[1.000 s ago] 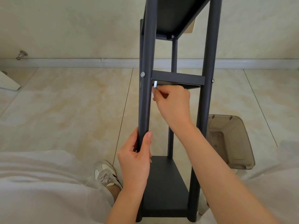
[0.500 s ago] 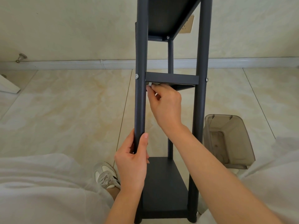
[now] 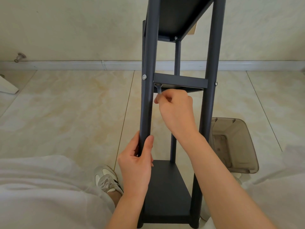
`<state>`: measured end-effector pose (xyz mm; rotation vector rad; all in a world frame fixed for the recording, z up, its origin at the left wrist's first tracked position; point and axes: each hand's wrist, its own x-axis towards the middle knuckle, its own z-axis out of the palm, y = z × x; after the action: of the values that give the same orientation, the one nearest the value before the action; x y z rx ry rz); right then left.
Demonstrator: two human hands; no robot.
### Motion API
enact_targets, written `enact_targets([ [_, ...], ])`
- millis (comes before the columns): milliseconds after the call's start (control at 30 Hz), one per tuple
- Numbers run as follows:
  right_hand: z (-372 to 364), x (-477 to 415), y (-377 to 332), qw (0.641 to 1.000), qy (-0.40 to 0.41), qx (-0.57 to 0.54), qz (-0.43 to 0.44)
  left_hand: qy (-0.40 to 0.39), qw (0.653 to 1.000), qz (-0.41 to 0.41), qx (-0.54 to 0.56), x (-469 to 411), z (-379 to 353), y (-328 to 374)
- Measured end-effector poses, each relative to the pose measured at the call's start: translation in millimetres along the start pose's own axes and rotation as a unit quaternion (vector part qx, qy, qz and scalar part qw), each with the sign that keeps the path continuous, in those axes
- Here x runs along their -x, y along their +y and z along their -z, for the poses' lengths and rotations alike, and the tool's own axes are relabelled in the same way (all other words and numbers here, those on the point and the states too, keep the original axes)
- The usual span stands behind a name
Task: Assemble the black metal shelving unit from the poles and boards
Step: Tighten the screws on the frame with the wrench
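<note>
Head view: left hand (image 3: 137, 162) grasps front pole (image 3: 147, 104); right hand (image 3: 175, 106) pinches wrench (image 3: 159, 90) under middle board (image 3: 179, 82). Judged: tightening that board's corner; next, turn wrench.

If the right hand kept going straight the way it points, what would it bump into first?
Most likely the middle shelf board, just above it. The small silver wrench the right hand holds reaches up to that board's corner beside the front left pole. Depth is hard to judge, though.
</note>
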<state>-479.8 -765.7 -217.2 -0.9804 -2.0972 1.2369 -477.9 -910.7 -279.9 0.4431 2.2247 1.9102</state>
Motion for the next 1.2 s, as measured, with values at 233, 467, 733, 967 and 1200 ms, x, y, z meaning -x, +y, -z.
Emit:
enact_targets([
  [233, 10.2, -4.3, -5.9, 1.000, 0.000, 0.011, 0.023, -0.006, 1.000, 0.001, 0.007, 0.5, 0.6, 0.3],
  [467, 7.5, -5.2, 0.1, 0.999, -0.007, 0.002, 0.050, -0.001, 1.000, -0.001, 0.006, 1.0, 0.5, -0.4],
  [733, -10.6, -4.8, 11.3, 0.995, 0.022, -0.058, 0.072, 0.000, 1.000, 0.007, 0.003, 2.3, 0.9, -1.0],
  [967, -27.8, -6.9, 20.8, 0.981, 0.115, -0.087, 0.130, -0.004, 1.000, -0.007, -0.015, 2.1, 2.7, -2.4],
  [1200, -30.8, -8.2, 23.6, 0.974, 0.137, -0.078, 0.165, -0.002, 1.000, -0.006, -0.013, 1.8, 2.5, -1.9],
])
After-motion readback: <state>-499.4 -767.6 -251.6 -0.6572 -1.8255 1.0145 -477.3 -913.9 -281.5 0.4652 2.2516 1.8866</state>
